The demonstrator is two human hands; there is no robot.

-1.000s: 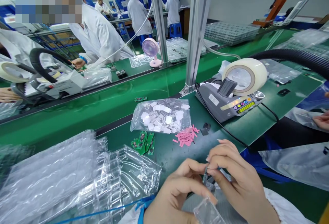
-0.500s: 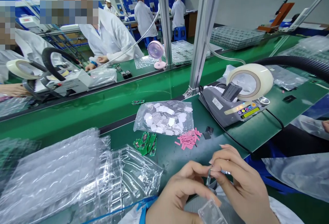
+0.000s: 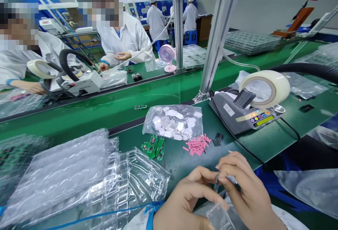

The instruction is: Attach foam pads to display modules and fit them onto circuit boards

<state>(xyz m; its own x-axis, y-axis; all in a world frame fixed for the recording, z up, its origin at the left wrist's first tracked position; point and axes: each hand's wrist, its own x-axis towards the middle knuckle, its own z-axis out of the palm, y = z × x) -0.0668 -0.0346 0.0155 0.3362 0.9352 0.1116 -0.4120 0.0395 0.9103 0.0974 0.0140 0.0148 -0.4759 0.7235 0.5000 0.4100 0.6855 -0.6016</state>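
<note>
Hands meet at the near edge of the green table (image 3: 237,142), low in the view. The left hand (image 3: 188,198) comes up from the near left, palm turned inward, its thumb and forefinger pinched together on a small dark part (image 3: 216,184). The right hand (image 3: 244,187) arches over from the right, fingers curled, its fingertips (image 3: 221,179) closed on the same part from the other side, so the part sits upright between the two hands. Just below them, at the near edge, lies a clear plastic case (image 3: 219,217), touching the left hand's fingers. Farther on the table lie pink strips (image 3: 198,145), green circuit boards (image 3: 153,147) to their left, and a bag of white pads (image 3: 174,122) beyond. A tape dispenser (image 3: 253,106) stands far right; clear trays (image 3: 68,177) fill the near left.
</note>
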